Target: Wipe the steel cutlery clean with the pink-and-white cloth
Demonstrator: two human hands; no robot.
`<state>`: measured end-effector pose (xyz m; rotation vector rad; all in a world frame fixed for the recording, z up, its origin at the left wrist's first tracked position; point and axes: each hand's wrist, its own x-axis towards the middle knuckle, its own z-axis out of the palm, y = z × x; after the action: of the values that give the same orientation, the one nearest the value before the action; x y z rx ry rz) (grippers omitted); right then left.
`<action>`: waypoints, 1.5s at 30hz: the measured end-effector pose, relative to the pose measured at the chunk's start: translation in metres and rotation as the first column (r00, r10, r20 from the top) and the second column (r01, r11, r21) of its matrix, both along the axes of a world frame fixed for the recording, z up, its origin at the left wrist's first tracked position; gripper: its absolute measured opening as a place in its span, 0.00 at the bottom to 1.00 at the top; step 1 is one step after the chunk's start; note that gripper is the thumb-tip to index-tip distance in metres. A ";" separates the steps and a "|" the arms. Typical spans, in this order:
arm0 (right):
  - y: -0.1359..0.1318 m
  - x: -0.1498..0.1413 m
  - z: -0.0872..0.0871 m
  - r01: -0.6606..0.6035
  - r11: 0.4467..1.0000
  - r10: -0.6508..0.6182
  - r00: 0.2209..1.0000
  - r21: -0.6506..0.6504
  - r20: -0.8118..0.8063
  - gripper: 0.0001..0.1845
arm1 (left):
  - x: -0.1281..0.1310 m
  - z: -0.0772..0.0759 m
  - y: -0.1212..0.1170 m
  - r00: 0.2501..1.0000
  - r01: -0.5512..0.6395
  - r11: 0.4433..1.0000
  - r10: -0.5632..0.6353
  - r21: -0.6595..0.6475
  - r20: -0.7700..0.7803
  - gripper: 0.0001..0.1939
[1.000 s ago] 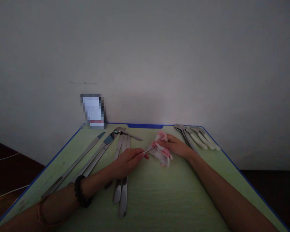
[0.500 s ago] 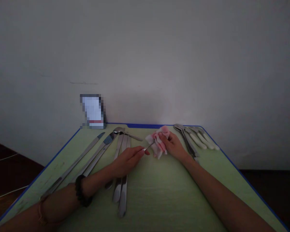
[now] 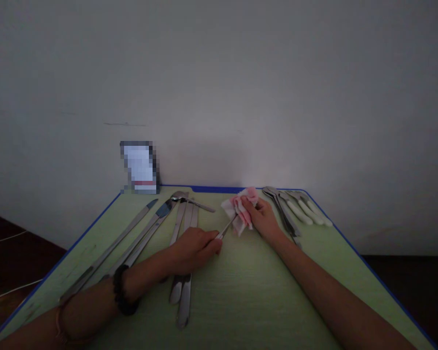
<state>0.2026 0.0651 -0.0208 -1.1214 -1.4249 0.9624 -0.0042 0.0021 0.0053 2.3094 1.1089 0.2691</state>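
Note:
My left hand (image 3: pixel 197 250) is closed round one end of a slim metal piece of cutlery (image 3: pixel 228 227). Its other end disappears into a pink and white cloth (image 3: pixel 241 214), so I cannot tell its kind. My right hand (image 3: pixel 263 218) pinches that cloth around the hidden end. Under and beyond my left hand lie several table knives (image 3: pixel 184 296), handles toward me. A spoon (image 3: pixel 178 196) lies across their far ends. Longer knives (image 3: pixel 140 243) are spread to the left, partly covered by my left forearm.
Metal spoons (image 3: pixel 282 211) lie stacked at the far right, beside several pieces of cutlery with white handles (image 3: pixel 302 214). A blurred phone-like screen (image 3: pixel 140 167) stands at the back left against the wall (image 3: pixel 219 87). The green table (image 3: pixel 248 301) has a blue edge.
My left hand has drawn slightly back toward me, and more of the metal piece shows between it and the cloth. The cloth and right hand have shifted slightly up and right.

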 end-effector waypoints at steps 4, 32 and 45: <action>0.000 -0.001 0.001 0.039 0.999 -0.039 0.999 -0.004 -0.002 0.19 | -0.001 0.000 0.000 0.997 0.067 0.997 -0.066 0.046 -0.027 0.19; -0.009 -0.033 -0.010 0.119 0.976 -0.164 0.953 -0.181 -0.256 0.30 | 0.002 -0.005 0.002 0.999 -0.011 0.997 0.014 0.081 -0.043 0.22; -0.012 -0.032 -0.009 0.073 0.984 -0.119 0.948 -0.163 -0.295 0.26 | -0.007 -0.002 0.000 0.974 0.205 0.978 -0.199 -0.047 0.113 0.20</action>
<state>0.1710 0.0527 -0.0302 -1.0871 -1.0535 1.1331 -0.0112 0.0025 0.0036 2.3053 0.8115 0.2755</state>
